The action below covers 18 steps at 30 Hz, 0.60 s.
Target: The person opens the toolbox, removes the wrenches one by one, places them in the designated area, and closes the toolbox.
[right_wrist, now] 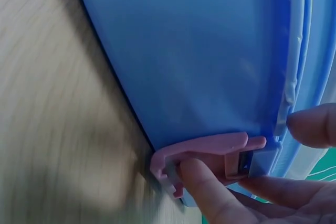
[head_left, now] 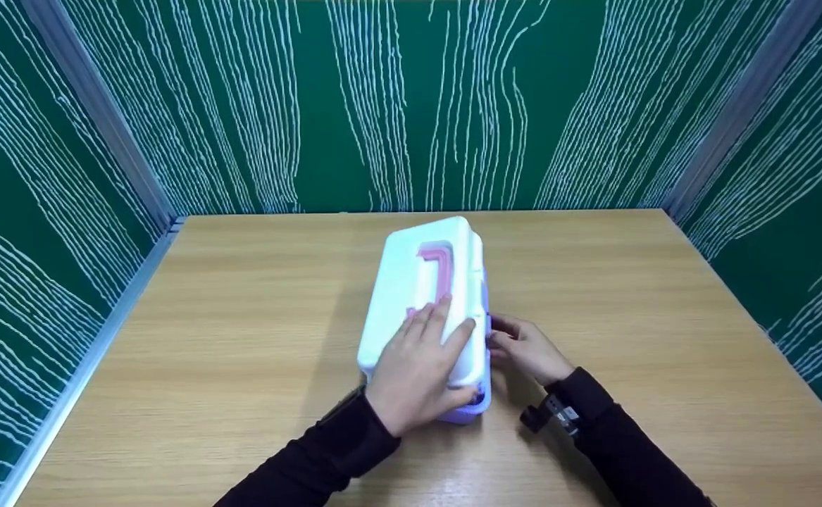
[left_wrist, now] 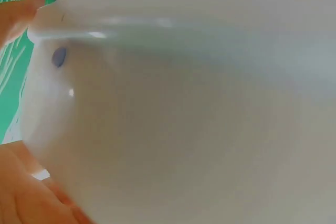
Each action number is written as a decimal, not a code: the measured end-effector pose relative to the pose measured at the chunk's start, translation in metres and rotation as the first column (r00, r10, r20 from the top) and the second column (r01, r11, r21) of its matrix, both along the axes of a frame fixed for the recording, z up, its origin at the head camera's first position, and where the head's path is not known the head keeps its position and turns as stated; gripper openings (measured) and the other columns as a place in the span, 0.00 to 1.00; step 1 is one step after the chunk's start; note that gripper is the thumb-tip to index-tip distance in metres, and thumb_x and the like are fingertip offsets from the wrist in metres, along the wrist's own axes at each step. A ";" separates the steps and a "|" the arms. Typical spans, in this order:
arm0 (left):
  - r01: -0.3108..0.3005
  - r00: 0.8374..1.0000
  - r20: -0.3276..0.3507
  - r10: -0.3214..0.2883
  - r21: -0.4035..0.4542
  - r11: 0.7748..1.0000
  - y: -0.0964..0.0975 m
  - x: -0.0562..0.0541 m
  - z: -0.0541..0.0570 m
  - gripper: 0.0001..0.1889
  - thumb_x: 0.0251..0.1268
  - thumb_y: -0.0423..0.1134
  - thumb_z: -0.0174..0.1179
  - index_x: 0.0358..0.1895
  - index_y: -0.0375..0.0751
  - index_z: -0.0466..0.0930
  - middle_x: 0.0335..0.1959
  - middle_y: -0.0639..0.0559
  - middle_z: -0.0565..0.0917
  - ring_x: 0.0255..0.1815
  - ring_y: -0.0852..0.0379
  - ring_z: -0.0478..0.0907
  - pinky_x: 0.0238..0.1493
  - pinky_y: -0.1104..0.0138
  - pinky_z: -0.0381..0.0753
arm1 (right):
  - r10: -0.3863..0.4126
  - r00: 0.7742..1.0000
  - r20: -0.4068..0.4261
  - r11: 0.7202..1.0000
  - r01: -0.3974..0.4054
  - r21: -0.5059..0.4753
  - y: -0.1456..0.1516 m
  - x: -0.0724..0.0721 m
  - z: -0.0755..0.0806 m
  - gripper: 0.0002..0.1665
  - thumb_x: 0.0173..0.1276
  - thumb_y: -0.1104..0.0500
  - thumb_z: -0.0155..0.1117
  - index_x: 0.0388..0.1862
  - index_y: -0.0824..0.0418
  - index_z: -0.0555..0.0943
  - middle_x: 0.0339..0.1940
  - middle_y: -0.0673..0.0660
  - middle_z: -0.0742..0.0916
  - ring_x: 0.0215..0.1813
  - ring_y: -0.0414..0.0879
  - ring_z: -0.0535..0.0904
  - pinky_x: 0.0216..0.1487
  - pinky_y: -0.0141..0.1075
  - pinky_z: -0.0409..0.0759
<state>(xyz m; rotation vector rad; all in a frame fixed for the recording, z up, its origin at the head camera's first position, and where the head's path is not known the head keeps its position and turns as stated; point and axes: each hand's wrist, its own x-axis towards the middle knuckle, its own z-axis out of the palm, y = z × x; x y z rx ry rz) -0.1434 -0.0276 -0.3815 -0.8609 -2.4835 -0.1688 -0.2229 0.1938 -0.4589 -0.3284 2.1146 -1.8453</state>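
Note:
A storage box with a white lid, a pink carrying handle and a blue-purple base stands on the table. My left hand rests on the lid's near part, fingers spread, the thumb toward the near right corner. At the box's right side is my right hand. In the right wrist view, its fingers grip a pink latch, one fingertip inside it and another digit close to the rim. The latch hangs away from the rim. The white lid fills most of the left wrist view.
Wooden table surface extends around the box. Green panels with white wavy lines enclose the back and sides, joined by grey metal posts. A small black camera sits on the right wrist.

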 end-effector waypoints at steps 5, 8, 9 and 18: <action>-0.046 0.999 0.028 0.045 0.050 0.998 -0.008 0.003 0.009 0.43 0.48 0.65 0.66 0.66 0.46 0.71 0.64 0.32 0.74 0.59 0.37 0.78 0.61 0.52 0.79 | -0.025 1.000 0.014 1.000 0.025 -0.007 -0.002 0.001 0.000 0.34 0.72 0.65 0.50 0.72 0.79 0.56 0.68 0.78 0.69 0.51 0.40 0.83 0.55 0.33 0.82; -0.072 0.997 0.023 0.070 0.083 0.994 -0.011 0.003 0.010 0.44 0.47 0.65 0.66 0.67 0.45 0.71 0.62 0.32 0.76 0.58 0.36 0.79 0.56 0.52 0.82 | -0.049 0.998 0.027 0.999 0.049 -0.002 -0.003 0.001 0.000 0.35 0.71 0.66 0.52 0.73 0.78 0.56 0.69 0.76 0.69 0.48 0.38 0.83 0.53 0.32 0.83; -0.079 0.997 0.012 0.079 0.096 0.992 -0.012 0.003 0.010 0.44 0.46 0.65 0.66 0.67 0.45 0.71 0.62 0.32 0.76 0.57 0.37 0.80 0.54 0.52 0.83 | -0.059 0.998 0.024 0.998 0.059 0.005 -0.004 0.001 0.000 0.35 0.71 0.66 0.52 0.72 0.78 0.56 0.69 0.76 0.69 0.48 0.38 0.82 0.53 0.32 0.83; -0.168 0.986 0.050 0.160 0.291 0.942 -0.033 0.000 0.016 0.46 0.45 0.62 0.68 0.66 0.36 0.70 0.57 0.36 0.81 0.46 0.43 0.85 0.40 0.56 0.87 | -0.067 0.997 -0.029 0.997 0.068 0.019 -0.007 0.001 0.000 0.33 0.72 0.66 0.54 0.71 0.79 0.58 0.67 0.78 0.71 0.50 0.43 0.83 0.53 0.30 0.82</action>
